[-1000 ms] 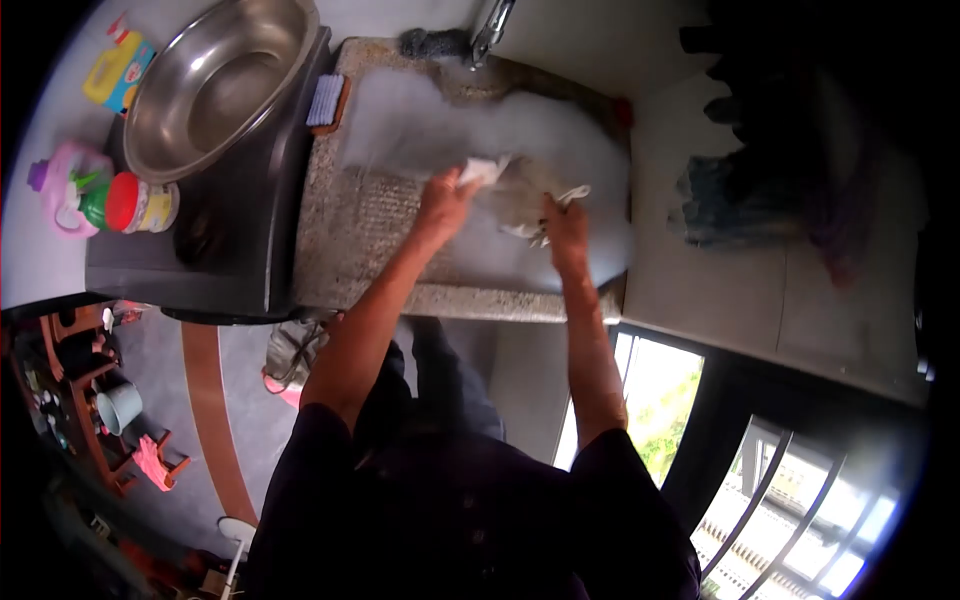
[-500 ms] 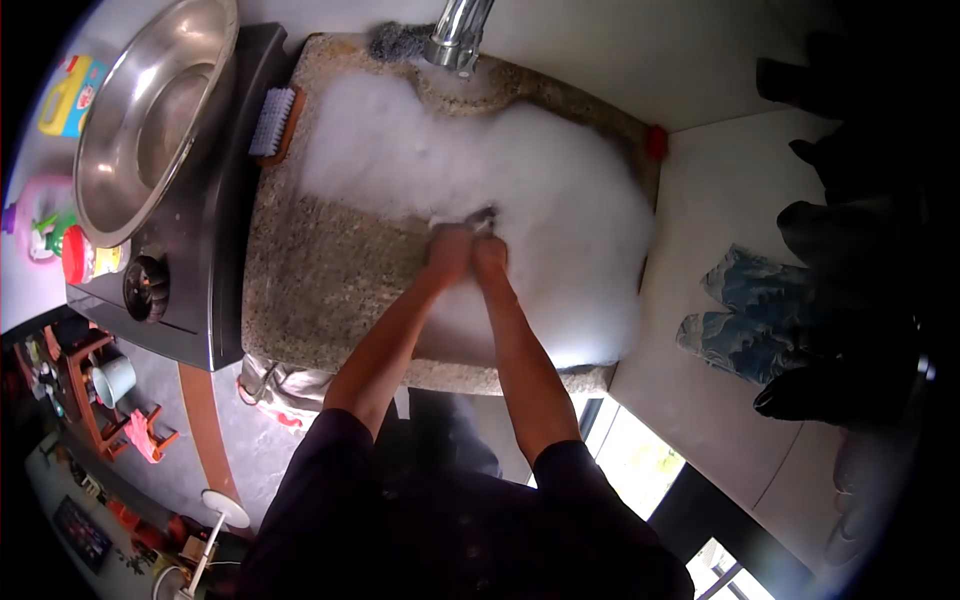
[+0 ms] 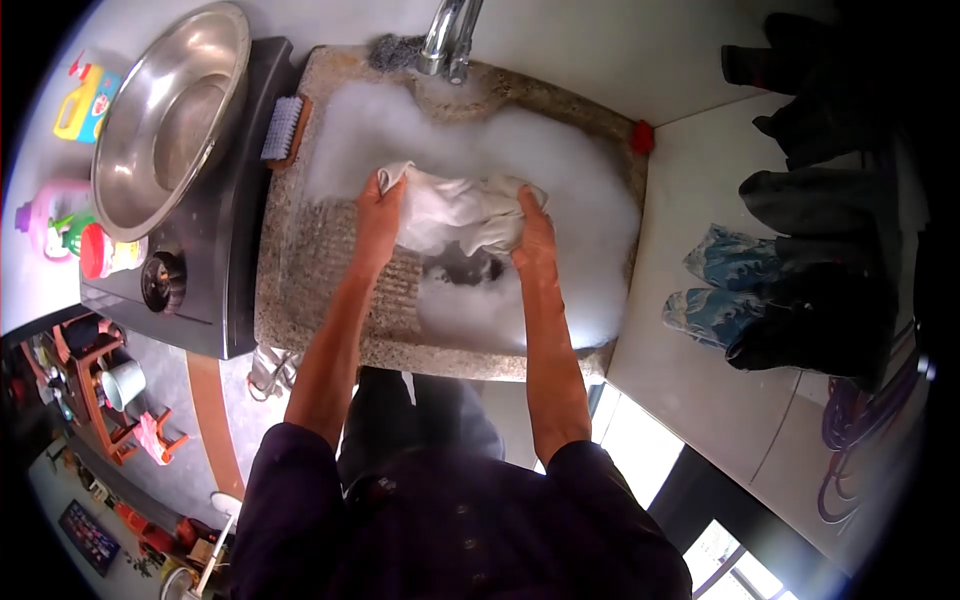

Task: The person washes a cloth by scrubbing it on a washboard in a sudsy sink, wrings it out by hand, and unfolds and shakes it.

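Note:
A wet, whitish cloth (image 3: 440, 205) is stretched between my two hands above the foamy stone sink (image 3: 300, 240); folds hide what kind of piece it is. At the cloth's left end, my left hand (image 3: 378, 220) is closed around a bunched edge. My right hand (image 3: 535, 235) grips the opposite end, thumb on top. Thick white suds (image 3: 560, 150) fill much of the basin, with a dark gap of water (image 3: 462, 268) just below the cloth. Ridges of a built-in washboard (image 3: 385, 290) show beside my left forearm.
A scrub brush (image 3: 284, 130) lies on the sink's left rim. The faucet (image 3: 440, 40) and a grey scouring pad (image 3: 395, 52) are at the back. A large metal basin (image 3: 175, 120) rests on the stove (image 3: 215, 270). Several dark and blue patterned socks (image 3: 715, 260) hang at right.
My hands were close together, low in the suds over the washboard. Now they are raised and apart, spreading the cloth between them. The view has shifted slightly.

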The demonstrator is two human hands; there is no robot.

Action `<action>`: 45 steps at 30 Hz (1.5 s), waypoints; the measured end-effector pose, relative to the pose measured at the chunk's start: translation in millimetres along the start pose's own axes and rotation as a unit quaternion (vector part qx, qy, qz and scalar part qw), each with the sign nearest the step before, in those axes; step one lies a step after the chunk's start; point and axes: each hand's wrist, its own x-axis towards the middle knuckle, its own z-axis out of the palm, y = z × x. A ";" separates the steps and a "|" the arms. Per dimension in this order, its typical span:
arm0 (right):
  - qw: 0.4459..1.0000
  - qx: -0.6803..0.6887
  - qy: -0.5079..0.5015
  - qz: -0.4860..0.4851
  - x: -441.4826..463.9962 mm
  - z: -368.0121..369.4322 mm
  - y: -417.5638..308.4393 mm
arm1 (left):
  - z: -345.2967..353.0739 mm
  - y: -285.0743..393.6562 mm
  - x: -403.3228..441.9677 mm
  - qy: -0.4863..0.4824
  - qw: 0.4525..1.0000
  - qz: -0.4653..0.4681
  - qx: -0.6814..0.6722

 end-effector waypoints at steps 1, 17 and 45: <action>0.998 -0.055 0.036 0.010 2.0 -7.0 8.7 | -3.0 -6.9 3.6 0.010 1.000 -0.017 -0.016; 0.933 -0.343 -0.028 -0.102 25.4 -30.9 39.4 | -118.1 90.9 -62.6 -0.050 0.984 0.096 0.142; 0.982 -0.183 -0.019 0.047 48.0 26.6 122.7 | -192.3 19.8 -194.4 -0.205 0.838 0.202 0.464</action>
